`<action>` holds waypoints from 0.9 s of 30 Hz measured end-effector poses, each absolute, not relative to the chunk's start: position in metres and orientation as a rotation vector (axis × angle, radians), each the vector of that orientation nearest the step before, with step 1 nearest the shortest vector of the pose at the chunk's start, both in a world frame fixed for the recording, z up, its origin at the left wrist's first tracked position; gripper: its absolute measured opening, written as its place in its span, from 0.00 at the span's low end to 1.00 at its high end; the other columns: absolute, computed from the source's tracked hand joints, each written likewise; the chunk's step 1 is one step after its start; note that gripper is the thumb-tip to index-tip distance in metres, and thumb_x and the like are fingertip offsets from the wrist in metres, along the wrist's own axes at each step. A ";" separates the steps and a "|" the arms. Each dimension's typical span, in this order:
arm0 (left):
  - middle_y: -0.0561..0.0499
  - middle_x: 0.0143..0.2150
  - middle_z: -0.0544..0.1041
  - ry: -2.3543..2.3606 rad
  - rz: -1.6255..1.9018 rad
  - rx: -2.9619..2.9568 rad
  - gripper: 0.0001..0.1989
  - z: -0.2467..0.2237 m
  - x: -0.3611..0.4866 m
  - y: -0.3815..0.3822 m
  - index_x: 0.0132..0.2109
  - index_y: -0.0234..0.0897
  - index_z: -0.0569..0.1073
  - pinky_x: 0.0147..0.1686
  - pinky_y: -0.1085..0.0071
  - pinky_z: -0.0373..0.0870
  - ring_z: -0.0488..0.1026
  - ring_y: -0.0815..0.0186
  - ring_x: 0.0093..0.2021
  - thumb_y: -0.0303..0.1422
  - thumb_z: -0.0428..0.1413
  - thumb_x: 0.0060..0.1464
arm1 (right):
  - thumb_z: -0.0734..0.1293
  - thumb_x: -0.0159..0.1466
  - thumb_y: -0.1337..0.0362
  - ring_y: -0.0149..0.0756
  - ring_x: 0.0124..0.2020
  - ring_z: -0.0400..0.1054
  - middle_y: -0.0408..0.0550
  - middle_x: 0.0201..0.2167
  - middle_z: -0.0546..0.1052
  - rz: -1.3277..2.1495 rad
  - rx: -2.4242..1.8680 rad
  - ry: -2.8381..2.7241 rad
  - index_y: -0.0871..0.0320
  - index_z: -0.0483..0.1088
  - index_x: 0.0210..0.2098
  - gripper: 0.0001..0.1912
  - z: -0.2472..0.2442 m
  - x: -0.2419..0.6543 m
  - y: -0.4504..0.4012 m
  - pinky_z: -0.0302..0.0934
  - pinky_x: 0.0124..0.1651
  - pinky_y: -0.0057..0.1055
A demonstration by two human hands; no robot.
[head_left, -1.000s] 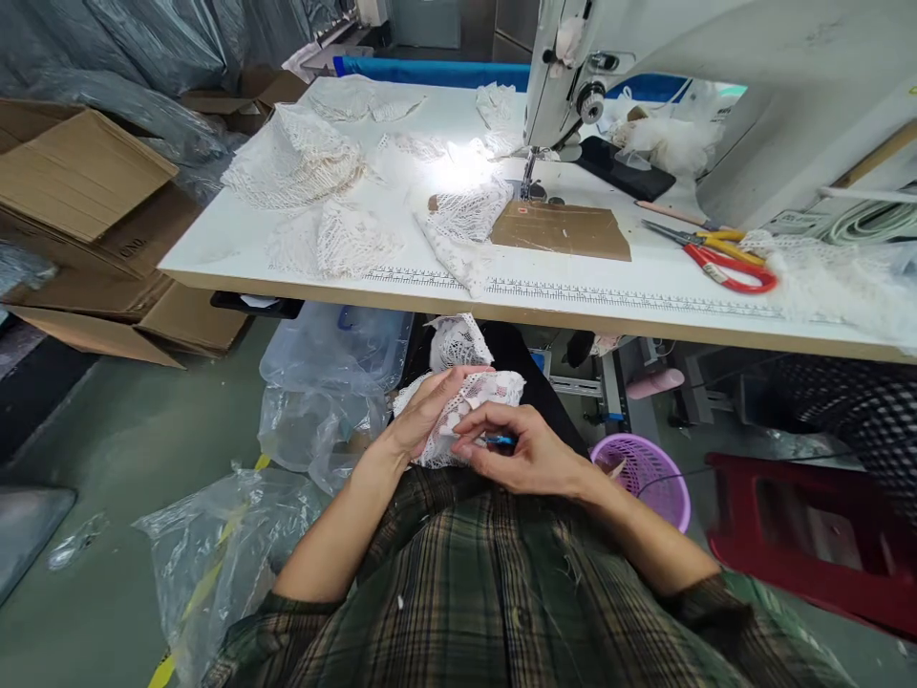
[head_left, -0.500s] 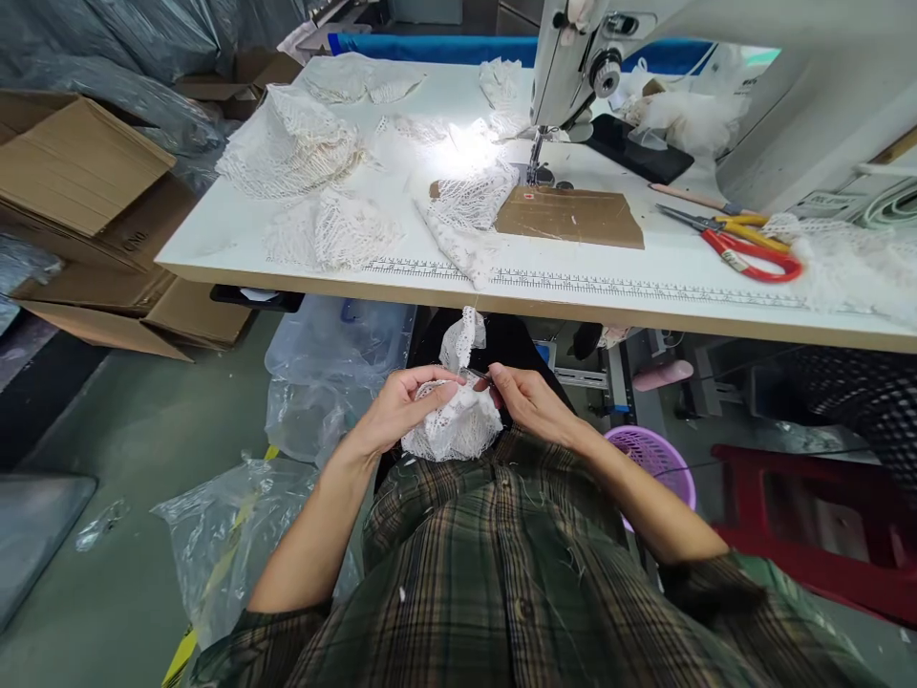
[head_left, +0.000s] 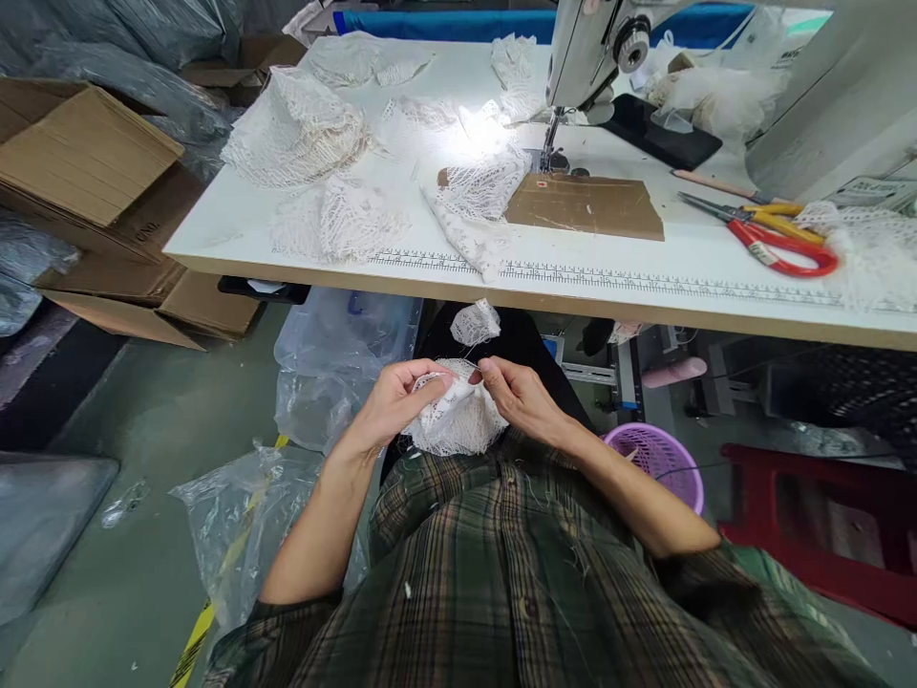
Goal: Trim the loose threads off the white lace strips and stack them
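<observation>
White lace fabric lies bunched in my lap, below the table's front edge. My left hand pinches its upper left part between thumb and fingers. At the lace's upper right edge, my right hand is closed in a pinch. Something thin and dark shows at its fingertips, too small to name. A smaller white lace piece rests just above both hands on the dark trousers, and a fine thread seems to run from it toward my fingers.
A sewing machine stands on the white table, with lace pieces, brown cardboard and red-handled scissors around it. Cardboard boxes are at left. A purple basket and red stool stand right.
The smaller lace piece, upright by my fingers before, now lies farther forward, apart from the bunched lace. My hands stay close together. The view has shifted slightly.
</observation>
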State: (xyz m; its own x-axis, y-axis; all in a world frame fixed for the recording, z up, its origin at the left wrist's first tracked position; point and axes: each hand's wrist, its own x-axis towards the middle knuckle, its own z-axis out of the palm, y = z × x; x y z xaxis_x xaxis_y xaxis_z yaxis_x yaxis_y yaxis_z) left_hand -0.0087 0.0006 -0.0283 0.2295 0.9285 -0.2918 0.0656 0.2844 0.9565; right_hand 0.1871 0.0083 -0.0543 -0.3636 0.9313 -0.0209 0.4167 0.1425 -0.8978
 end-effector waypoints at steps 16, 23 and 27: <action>0.52 0.26 0.73 1.315 0.617 1.322 0.14 -0.036 -0.017 0.003 0.32 0.33 0.78 0.23 0.77 0.56 0.63 0.71 0.25 0.42 0.60 0.51 | 0.59 0.68 0.52 0.29 0.24 0.58 0.41 0.25 0.68 0.992 -1.360 -1.671 0.58 0.71 0.38 0.17 -0.065 0.210 0.005 0.52 0.30 0.27; 0.52 0.29 0.75 1.371 0.653 1.464 0.14 -0.031 -0.030 0.004 0.30 0.35 0.77 0.29 0.74 0.61 0.67 0.68 0.28 0.43 0.58 0.53 | 0.69 0.58 0.47 0.29 0.26 0.58 0.45 0.29 0.72 0.961 -1.299 -1.434 0.60 0.74 0.44 0.23 -0.069 0.205 0.052 0.56 0.32 0.29; 0.51 0.32 0.75 1.407 0.772 1.573 0.14 -0.027 -0.035 0.011 0.33 0.36 0.78 0.34 0.72 0.64 0.69 0.65 0.34 0.43 0.59 0.55 | 0.70 0.57 0.46 0.28 0.23 0.55 0.41 0.22 0.66 1.121 -1.197 -1.402 0.59 0.71 0.29 0.21 -0.067 0.194 0.058 0.52 0.27 0.28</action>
State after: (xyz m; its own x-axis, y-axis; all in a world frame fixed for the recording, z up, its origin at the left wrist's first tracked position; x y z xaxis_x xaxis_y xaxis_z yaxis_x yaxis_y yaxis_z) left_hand -0.0348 0.0106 -0.0269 0.1709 0.9805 -0.0973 0.4444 0.0115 0.8957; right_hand 0.1943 0.0579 -0.0674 -0.0755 0.9928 0.0930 0.1272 0.1021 -0.9866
